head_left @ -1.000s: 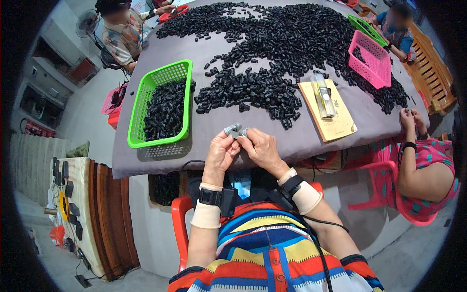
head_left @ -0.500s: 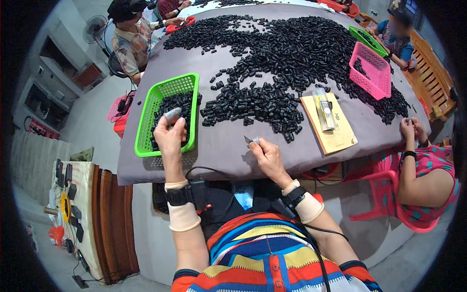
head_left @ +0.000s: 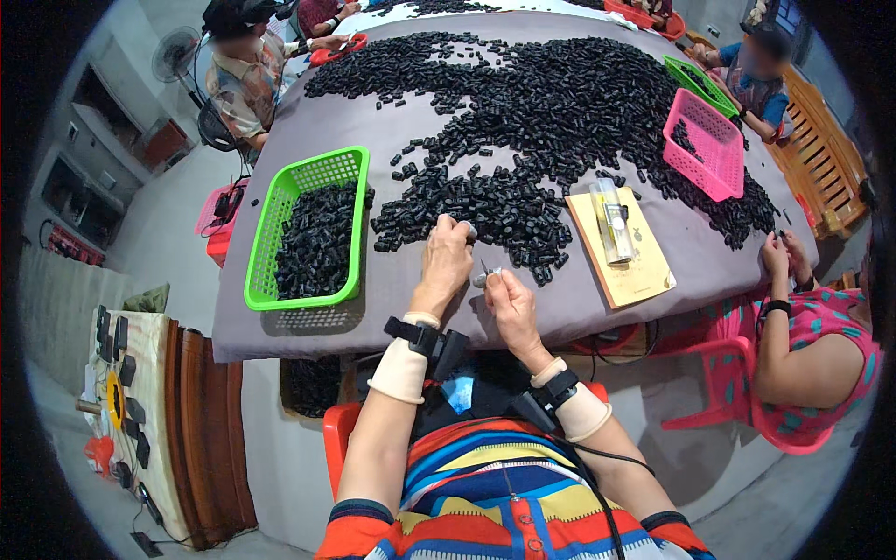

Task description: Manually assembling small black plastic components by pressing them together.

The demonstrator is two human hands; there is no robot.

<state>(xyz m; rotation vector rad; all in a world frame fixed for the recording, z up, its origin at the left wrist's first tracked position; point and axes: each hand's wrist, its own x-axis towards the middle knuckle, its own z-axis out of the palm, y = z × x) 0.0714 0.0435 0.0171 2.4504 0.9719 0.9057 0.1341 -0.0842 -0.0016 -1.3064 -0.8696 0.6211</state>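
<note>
The right hand is nearest, its fingers pinched round a small pointed tool, perhaps a blade. Just beyond, the left hand is half curled at the near edge of the heaped black pieces; its fingertips are hidden, so any hold cannot be told. The step looks like picking up a piece, calling for a neat pinch. Marks on the yellow booklet are too small to read.

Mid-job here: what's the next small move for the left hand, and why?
Probably pinch one of the black pieces with the left hand and bring it toward the right hand: the left hand reaches to their near edge, whether it grips one is hidden, and the right hand, close by, holds what looks like a small blade.
</note>
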